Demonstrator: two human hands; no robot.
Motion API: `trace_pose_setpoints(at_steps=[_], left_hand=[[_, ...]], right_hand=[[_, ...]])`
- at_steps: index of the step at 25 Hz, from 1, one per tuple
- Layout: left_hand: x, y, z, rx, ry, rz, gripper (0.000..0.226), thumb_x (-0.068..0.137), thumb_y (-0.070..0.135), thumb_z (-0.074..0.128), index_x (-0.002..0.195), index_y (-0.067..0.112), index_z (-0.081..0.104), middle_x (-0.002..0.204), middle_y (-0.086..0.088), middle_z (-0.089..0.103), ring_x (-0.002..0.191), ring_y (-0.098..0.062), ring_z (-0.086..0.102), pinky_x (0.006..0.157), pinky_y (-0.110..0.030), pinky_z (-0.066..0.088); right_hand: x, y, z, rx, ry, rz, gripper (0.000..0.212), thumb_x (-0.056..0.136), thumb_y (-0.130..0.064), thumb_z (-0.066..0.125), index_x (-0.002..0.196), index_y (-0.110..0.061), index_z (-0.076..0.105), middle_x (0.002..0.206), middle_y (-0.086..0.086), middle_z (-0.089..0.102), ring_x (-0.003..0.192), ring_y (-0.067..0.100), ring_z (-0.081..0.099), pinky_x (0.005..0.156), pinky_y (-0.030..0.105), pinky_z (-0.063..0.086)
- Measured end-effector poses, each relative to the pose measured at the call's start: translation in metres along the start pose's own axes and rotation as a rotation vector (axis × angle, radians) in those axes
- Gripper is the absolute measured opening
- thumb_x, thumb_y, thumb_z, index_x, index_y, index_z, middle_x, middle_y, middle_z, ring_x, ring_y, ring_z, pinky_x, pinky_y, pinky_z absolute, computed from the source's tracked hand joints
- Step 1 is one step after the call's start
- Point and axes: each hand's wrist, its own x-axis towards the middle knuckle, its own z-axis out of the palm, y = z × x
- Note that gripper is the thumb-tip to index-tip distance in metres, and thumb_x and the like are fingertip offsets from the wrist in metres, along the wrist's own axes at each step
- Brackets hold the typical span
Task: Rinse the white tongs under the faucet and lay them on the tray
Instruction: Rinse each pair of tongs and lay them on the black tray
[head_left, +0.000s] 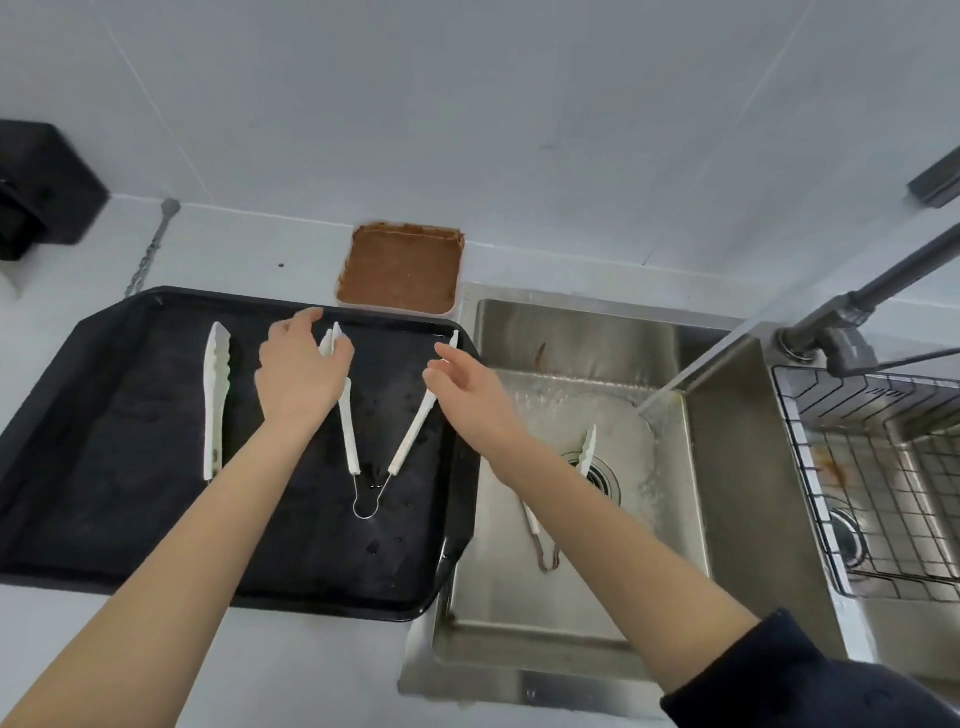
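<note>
The tray (130, 467) is sitting on the worktop's left, beside the sink (727, 493). Splayed tongs (347, 431) are lying at its right edge; both hands, left hand (298, 379) and right hand (462, 389), are hovering open, gripping nothing. Laying looks finished; next likely the sink's pair (588, 452).

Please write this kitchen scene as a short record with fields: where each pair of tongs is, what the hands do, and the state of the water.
tray: black tray on the counter, left of the sink
tongs on tray: closed pair at left; spread pair in a V, wire loop toward the person
tongs in sink: one pair near the drain
left hand: left hand at one tip of the spread pair, grip unclear
right hand: right hand open above the other arm
water: running from the faucet
</note>
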Motion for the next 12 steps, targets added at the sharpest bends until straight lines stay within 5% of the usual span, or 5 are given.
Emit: trace_pose_setpoints(at_steps=[5,9,12], left_hand=[[-0.026,0.045,0.029,-0.062,-0.107,0.113,0.045,0.091,0.024,0.047,0.134,0.012,0.043,0.138,-0.014,0.048,0.124,-0.029,0.047,0.099,-0.038,0.039],[-0.049,0.077,0.054,-0.097,-0.195,0.179,0.045,0.092,0.023,0.046,0.136,0.013,0.042,0.137,-0.012,0.05,0.125,-0.028,0.048,0.099,-0.036,0.039],[-0.066,0.096,0.075,-0.089,-0.254,0.215,0.045,0.092,0.021,0.046,0.137,0.012,0.041,0.135,-0.01,0.051,0.124,-0.026,0.048,0.098,-0.034,0.039]], right_hand=[[-0.016,0.026,-0.054,0.007,0.13,0.033,0.048,0.095,-0.024,0.042,0.143,-0.02,0.032,0.14,-0.002,0.048,0.128,0.014,0.045,0.094,0.021,0.031],[-0.027,0.046,-0.089,-0.029,0.219,0.066,0.048,0.096,-0.022,0.042,0.143,-0.018,0.032,0.135,0.005,0.054,0.104,0.012,0.052,0.09,0.022,0.035],[-0.03,0.062,-0.111,-0.034,0.258,0.127,0.049,0.096,-0.019,0.04,0.144,-0.014,0.031,0.135,0.015,0.053,0.118,0.027,0.054,0.09,0.025,0.04]])
